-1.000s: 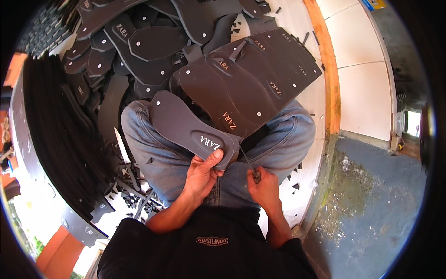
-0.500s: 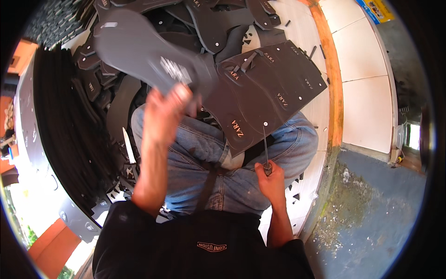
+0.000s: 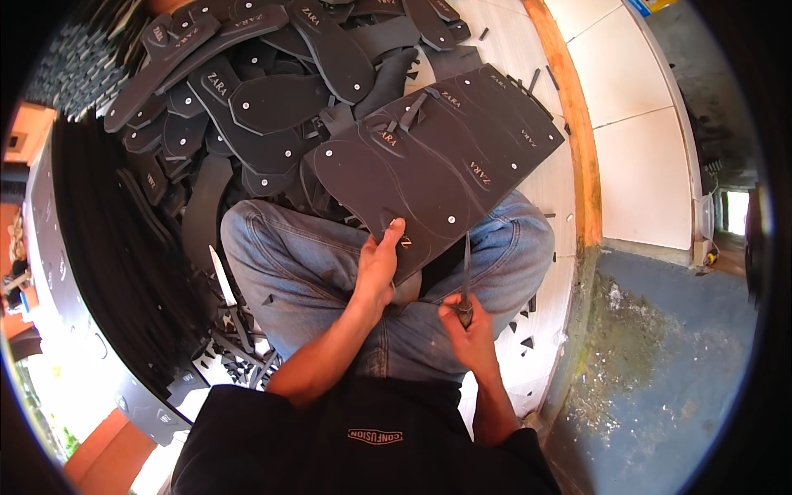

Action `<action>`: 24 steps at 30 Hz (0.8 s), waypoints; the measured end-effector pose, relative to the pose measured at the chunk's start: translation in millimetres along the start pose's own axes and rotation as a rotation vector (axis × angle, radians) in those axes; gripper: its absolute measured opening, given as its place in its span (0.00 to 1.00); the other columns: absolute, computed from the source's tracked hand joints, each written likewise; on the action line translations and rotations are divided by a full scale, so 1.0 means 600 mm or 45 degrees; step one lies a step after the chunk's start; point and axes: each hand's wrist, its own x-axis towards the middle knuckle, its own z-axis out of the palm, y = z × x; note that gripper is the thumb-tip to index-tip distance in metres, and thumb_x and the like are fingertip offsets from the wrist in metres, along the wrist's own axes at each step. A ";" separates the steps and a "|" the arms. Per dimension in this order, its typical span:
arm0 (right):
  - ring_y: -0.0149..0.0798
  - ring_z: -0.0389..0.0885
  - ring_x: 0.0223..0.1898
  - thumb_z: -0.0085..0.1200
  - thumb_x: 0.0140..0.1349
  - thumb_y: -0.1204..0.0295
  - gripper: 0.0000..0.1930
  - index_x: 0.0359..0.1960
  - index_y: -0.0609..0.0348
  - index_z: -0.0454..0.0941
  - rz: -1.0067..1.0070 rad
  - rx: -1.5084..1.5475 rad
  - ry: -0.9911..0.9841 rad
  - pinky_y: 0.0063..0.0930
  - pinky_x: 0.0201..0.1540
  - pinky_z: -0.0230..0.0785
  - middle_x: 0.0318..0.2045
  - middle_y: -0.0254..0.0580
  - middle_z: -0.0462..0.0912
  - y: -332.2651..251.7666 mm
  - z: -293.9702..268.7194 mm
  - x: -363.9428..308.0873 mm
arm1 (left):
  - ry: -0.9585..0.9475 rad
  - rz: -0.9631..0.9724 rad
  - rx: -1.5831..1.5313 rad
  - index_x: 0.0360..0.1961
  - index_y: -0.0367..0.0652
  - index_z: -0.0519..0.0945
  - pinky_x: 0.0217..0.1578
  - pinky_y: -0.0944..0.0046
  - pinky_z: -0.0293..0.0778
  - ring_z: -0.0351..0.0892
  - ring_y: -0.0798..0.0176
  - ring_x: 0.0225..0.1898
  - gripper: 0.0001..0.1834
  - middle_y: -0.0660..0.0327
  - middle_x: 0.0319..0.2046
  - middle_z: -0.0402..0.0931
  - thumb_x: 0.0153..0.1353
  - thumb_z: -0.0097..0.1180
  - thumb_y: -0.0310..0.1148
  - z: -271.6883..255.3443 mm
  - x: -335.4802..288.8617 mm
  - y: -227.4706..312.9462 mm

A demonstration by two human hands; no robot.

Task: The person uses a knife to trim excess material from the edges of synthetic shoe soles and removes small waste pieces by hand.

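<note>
A dark rubbery sheet [image 3: 487, 144] printed with sole outlines lies across my bent knees. At its near left edge my left hand [image 3: 376, 268] grips it, thumb on top and fingers mostly hidden beneath. My right hand [image 3: 473, 337] is closed around the handle of a narrow-bladed knife [image 3: 468, 268]. The blade points away from me, its tip close to the sheet's near edge; whether it touches cannot be told. Thin loose strips [image 3: 414, 111] rest on the sheet. Beyond it, cut dark shoe soles [image 3: 276, 103] lie in a heap.
By my left knee lies a second knife [image 3: 223, 276] with a pale blade and dark handle. A long stack of dark sheets [image 3: 107, 247] stands at the left. Small dark scraps [image 3: 526, 342] dot the pale floor. A wooden strip [image 3: 584, 148] edges the floor on the right.
A cut sole that my left hand held up, blurred, has been let go toward the heap. That hand has come back to grip the sheet. My right hand, with the knife, has shifted slightly nearer me.
</note>
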 end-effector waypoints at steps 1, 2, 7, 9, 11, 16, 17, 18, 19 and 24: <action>0.22 0.63 0.17 0.56 0.57 0.71 0.07 0.31 0.63 0.73 0.040 -0.034 -0.047 0.22 0.20 0.58 0.13 0.32 0.68 0.001 -0.001 -0.010 | -0.005 0.029 -0.011 0.48 0.35 0.69 0.38 0.64 0.74 0.76 0.63 0.37 0.26 0.57 0.37 0.75 0.59 0.56 0.46 -0.005 0.004 -0.003; 0.22 0.64 0.17 0.56 0.57 0.72 0.07 0.32 0.62 0.74 0.080 -0.068 -0.095 0.22 0.20 0.58 0.13 0.32 0.68 0.001 -0.002 -0.019 | -0.009 0.059 -0.023 0.48 0.34 0.69 0.39 0.64 0.74 0.77 0.63 0.38 0.25 0.56 0.39 0.75 0.59 0.56 0.44 -0.010 0.005 -0.004; 0.20 0.64 0.17 0.54 0.56 0.74 0.05 0.33 0.62 0.75 0.146 -0.128 -0.252 0.20 0.21 0.57 0.13 0.29 0.69 0.001 0.013 -0.071 | 0.115 -0.072 0.034 0.38 0.41 0.75 0.17 0.70 0.73 0.78 0.69 0.22 0.16 0.64 0.27 0.77 0.60 0.54 0.43 -0.053 -0.092 0.029; 0.19 0.62 0.17 0.53 0.56 0.75 0.05 0.33 0.62 0.76 0.156 -0.140 -0.285 0.20 0.20 0.56 0.13 0.28 0.68 0.006 0.017 -0.083 | 0.123 -0.140 0.062 0.35 0.42 0.75 0.10 0.71 0.68 0.75 0.70 0.17 0.16 0.64 0.23 0.76 0.61 0.53 0.45 -0.067 -0.110 0.035; 0.20 0.64 0.17 0.53 0.55 0.76 0.05 0.33 0.62 0.76 0.193 -0.159 -0.298 0.20 0.21 0.58 0.12 0.30 0.70 0.005 0.016 -0.089 | 0.133 -0.169 0.064 0.32 0.43 0.75 0.07 0.72 0.64 0.73 0.71 0.13 0.16 0.65 0.20 0.75 0.61 0.53 0.47 -0.073 -0.124 0.035; 0.39 0.76 0.16 0.51 0.51 0.77 0.07 0.33 0.60 0.77 0.154 -0.301 -0.360 0.29 0.21 0.65 0.15 0.44 0.75 0.015 0.015 -0.095 | 0.170 -0.171 0.053 0.30 0.44 0.75 0.05 0.73 0.63 0.72 0.72 0.12 0.17 0.65 0.19 0.75 0.60 0.53 0.48 -0.072 -0.141 0.039; 0.41 0.76 0.16 0.51 0.51 0.77 0.07 0.32 0.60 0.77 0.179 -0.308 -0.370 0.30 0.21 0.65 0.15 0.44 0.75 0.013 0.015 -0.096 | 0.178 -0.173 0.044 0.30 0.44 0.75 0.05 0.72 0.63 0.72 0.72 0.12 0.17 0.65 0.19 0.75 0.60 0.53 0.48 -0.071 -0.143 0.041; 0.41 0.76 0.16 0.51 0.51 0.77 0.07 0.32 0.60 0.77 0.170 -0.317 -0.362 0.30 0.21 0.65 0.15 0.45 0.75 0.012 0.015 -0.095 | 0.183 -0.174 0.035 0.30 0.44 0.75 0.05 0.72 0.63 0.72 0.72 0.12 0.17 0.65 0.19 0.75 0.60 0.53 0.49 -0.068 -0.144 0.043; 0.41 0.76 0.16 0.51 0.51 0.77 0.07 0.32 0.60 0.77 0.162 -0.326 -0.355 0.30 0.22 0.65 0.15 0.45 0.75 0.011 0.016 -0.095 | 0.190 -0.175 0.025 0.30 0.44 0.75 0.05 0.72 0.63 0.72 0.72 0.12 0.17 0.65 0.19 0.75 0.60 0.53 0.49 -0.067 -0.145 0.044; 0.31 0.72 0.17 0.50 0.51 0.77 0.05 0.29 0.62 0.77 0.162 -0.347 -0.332 0.26 0.23 0.63 0.13 0.40 0.74 0.023 0.027 -0.090 | 0.158 -0.157 0.077 0.31 0.43 0.75 0.04 0.72 0.62 0.71 0.71 0.12 0.19 0.65 0.20 0.74 0.59 0.55 0.50 -0.081 -0.142 0.036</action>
